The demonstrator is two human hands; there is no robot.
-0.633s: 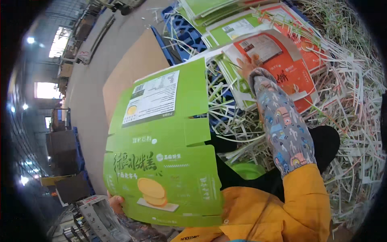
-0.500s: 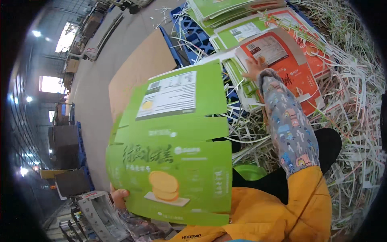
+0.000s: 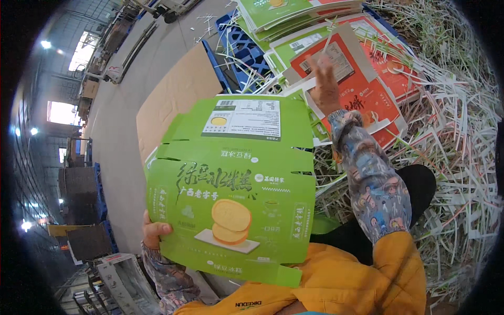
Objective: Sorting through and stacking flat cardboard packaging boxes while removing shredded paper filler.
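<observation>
My left hand [image 3: 156,232] grips the left edge of a green printed box blank [image 3: 231,173], its thumb on the printed face. This flat card has cut flaps and a picture of round yellow cakes, and it is tilted in front of my body. Over a red-orange box blank [image 3: 362,97] on the pile, my right hand [image 3: 324,86] is open with its fingers stretched out, near the white label panel. Whether those fingertips touch the card is hard to tell. Green blanks [image 3: 317,126] lie partly hidden under the right wrist.
A stack of green blanks [image 3: 283,16] stands at the back on a blue pallet [image 3: 241,47]. Shredded paper strips [image 3: 451,173] heap up on the right. Brown cardboard [image 3: 178,89] lies left of the pallet. A green round object [image 3: 324,224] shows by my dark-clothed leg.
The green blank has shifted right and its face has turned more squarely toward me. My right hand's fingers have lifted and moved slightly left. The top red-orange blank has moved left.
</observation>
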